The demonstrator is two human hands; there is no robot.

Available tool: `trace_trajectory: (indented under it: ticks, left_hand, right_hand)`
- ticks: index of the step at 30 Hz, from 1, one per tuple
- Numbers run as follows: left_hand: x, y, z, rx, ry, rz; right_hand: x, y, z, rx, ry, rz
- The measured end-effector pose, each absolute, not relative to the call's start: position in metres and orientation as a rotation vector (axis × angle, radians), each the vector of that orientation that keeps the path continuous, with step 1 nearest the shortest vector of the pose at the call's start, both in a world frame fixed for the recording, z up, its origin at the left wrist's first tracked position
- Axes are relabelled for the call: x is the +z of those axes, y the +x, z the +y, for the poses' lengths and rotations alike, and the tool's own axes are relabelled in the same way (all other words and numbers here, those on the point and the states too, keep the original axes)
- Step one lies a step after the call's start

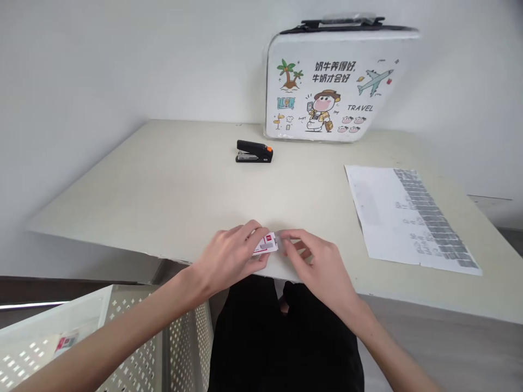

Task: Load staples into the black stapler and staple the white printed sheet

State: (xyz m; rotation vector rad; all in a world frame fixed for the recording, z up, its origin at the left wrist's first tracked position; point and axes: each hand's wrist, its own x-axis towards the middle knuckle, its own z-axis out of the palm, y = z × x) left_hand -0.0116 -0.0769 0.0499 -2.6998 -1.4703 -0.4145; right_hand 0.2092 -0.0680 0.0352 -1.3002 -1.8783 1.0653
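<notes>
Close to the table's front edge, my left hand (232, 253) is closed around a small white box (265, 244) with red print. Its fingers cover much of the box. At the box's right end, my right hand (321, 267) has its thumb and forefinger together. A small greyish piece, blurred, shows between the box end and those fingertips; what it is I cannot make out. Farther back on the table lies a black stapler (254, 152) with an orange button, apart from both hands.
A white case (327, 109) with cartoon prints and a black handle stands against the wall. On the right of the table (163, 174) lies a printed sheet of paper (379, 218). Below at left is a white perforated basket (104, 310) holding a small red-and-white packet (67, 341).
</notes>
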Motion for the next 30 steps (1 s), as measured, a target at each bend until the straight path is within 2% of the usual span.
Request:
trace_trajectory:
  ticks: [8, 12, 19, 25, 30]
  left_hand:
    - [0.049, -0.015, -0.069, -0.441, -2.691, -1.355]
    - [0.056, -0.015, -0.064, -0.462, -2.734, -1.32]
    - [0.067, -0.012, -0.051, -0.774, -2.828, -1.3]
    - [0.064, -0.008, -0.052, -1.015, -2.745, -1.345]
    - [0.067, -0.009, -0.053, -1.049, -2.868, -1.617]
  right_hand:
    - [0.029, 0.207, -0.062, 1.289, -1.308, -1.729]
    - [0.03, 0.204, -0.056, 1.507, -1.264, -1.56]
    - [0.031, 0.205, -0.045, 1.814, -1.023, -1.144]
    - [0.028, 0.214, -0.043, 1.835, -0.998, -1.088]
    - [0.035, 0.221, -0.047, 1.587, -1.114, -1.195]
